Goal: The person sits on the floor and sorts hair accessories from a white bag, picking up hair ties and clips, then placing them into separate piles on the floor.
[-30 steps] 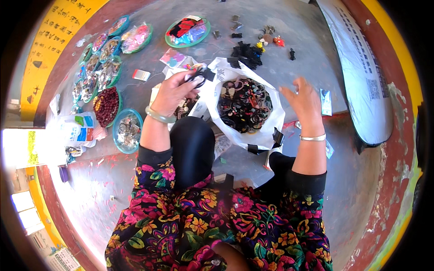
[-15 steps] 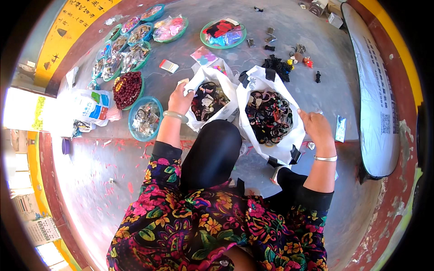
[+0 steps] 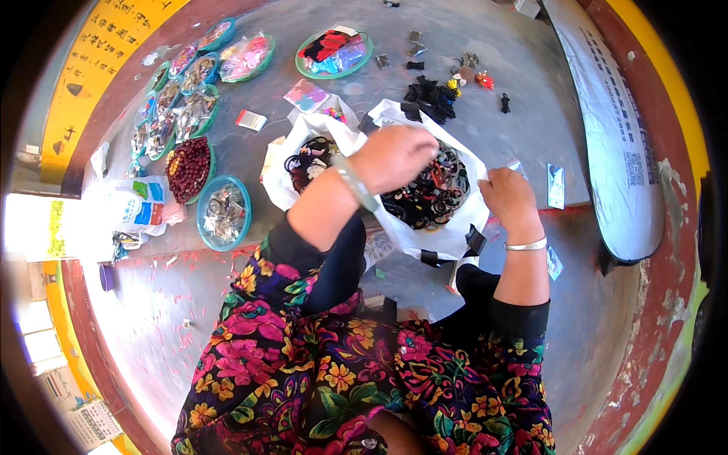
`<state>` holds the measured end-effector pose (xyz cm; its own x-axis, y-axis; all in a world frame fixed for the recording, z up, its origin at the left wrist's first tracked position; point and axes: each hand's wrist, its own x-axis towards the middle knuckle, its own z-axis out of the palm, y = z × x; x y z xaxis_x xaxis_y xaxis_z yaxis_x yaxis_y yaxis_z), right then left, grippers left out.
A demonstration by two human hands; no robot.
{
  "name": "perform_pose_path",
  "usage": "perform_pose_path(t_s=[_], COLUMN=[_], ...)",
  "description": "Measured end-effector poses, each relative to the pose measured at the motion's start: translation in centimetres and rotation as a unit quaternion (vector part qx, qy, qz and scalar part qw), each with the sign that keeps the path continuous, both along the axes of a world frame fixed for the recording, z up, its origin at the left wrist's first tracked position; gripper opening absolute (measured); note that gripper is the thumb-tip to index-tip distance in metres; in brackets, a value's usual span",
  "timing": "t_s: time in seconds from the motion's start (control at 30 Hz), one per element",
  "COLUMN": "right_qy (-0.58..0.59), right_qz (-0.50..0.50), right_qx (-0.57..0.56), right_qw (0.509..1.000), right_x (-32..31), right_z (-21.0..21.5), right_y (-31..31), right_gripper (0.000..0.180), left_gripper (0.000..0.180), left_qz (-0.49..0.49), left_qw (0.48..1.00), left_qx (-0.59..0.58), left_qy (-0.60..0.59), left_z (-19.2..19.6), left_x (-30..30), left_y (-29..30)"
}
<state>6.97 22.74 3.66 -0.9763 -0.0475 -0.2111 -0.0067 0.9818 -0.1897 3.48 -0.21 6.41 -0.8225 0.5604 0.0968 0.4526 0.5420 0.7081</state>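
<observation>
My left hand (image 3: 394, 158), wearing a pale bangle, is over the opening of the right white bag (image 3: 436, 241), its fingers curled together; whatever they may hold is hidden. Inside that bag is a heap of dark hair ties and small beaded bands (image 3: 436, 199). On the bag's right rim, my right hand (image 3: 509, 199) is closed, gripping the white edge; a silver bracelet circles that wrist. The left white bag (image 3: 277, 182) stands beside it, holding more dark bands (image 3: 305, 163), and my left forearm partly covers it.
Several baskets of small goods stand at the far left, with a blue basket (image 3: 244, 208) nearest. Farther off are a green tray (image 3: 327, 73), a bundle of black bands (image 3: 431, 98) and small packets. A long silvery wrapped panel (image 3: 607, 129) lies along the right wall.
My left hand has left the rim of the left bag and moved right, over the right bag. My right hand stays on the right bag's edge. The whole view has shifted slightly.
</observation>
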Motion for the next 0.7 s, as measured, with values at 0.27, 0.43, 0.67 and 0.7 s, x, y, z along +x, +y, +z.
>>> perform_pose_path(t_s=[0.27, 0.43, 0.67, 0.7], right_qy=[0.030, 0.029, 0.001, 0.003], right_qz=[0.009, 0.017, 0.006, 0.010], right_qx=[-0.014, -0.016, -0.012, -0.008], right_qw=[0.999, 0.999, 1.000, 1.000], right_x=[-0.1, -0.3, -0.6, -0.7], right_z=[0.6, 0.2, -0.3, -0.4], right_y=[0.1, 0.3, -0.3, -0.2], right_gripper=[0.025, 0.024, 0.024, 0.024], left_gripper=[0.033, 0.033, 0.043, 0.044], left_qz=[-0.129, -0.295, -0.306, -0.282], left_qw=[0.906, 0.862, 0.807, 0.815], left_qx=[-0.395, -0.411, -0.505, -0.506], left_qy=[-0.076, 0.000, 0.009, 0.002], left_z=[-10.0, -13.9, -15.3, -15.4], left_x=[-2.5, -2.0, 1.0, 0.7], left_y=[5.2, 8.3, 9.4, 9.2])
